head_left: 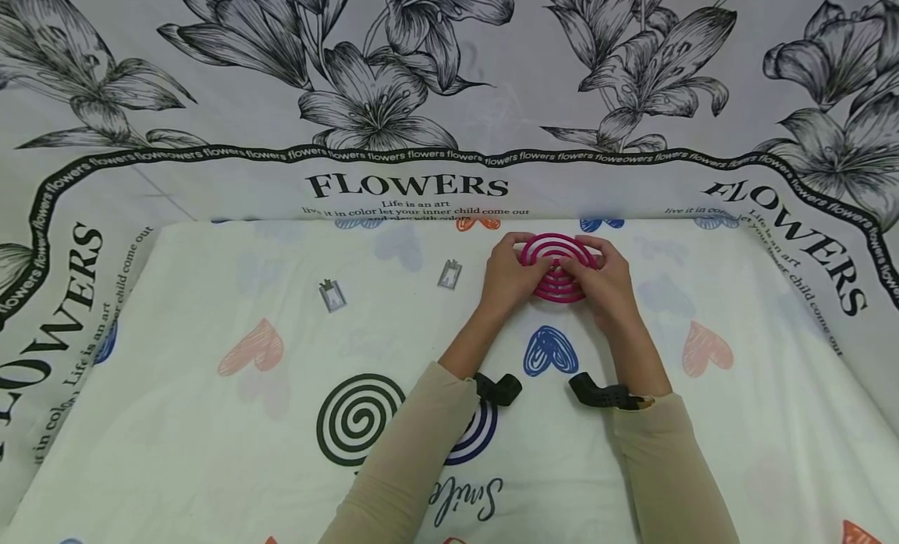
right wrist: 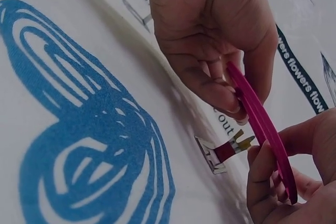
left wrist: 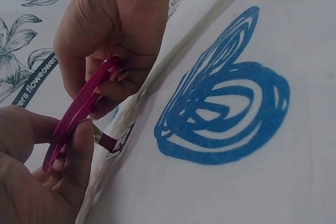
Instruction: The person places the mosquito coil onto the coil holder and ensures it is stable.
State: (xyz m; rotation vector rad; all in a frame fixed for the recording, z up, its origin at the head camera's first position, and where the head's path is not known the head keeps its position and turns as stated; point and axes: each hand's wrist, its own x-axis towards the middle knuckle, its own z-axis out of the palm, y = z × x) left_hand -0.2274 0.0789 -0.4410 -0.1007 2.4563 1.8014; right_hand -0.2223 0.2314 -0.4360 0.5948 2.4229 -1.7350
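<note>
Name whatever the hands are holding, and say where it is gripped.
A round magenta openwork disc, apparently plastic: the left hand grips its left side, the right hand its right, with both thumbs near the middle of its face.

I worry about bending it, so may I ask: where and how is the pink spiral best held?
I would take the pink spiral by its outer turn at the left and right edges, one hand from each side. It is thin and flat, with open gaps between turns, so pulling one turn might flex it. The left hand and right hand hold it from those sides.
</note>
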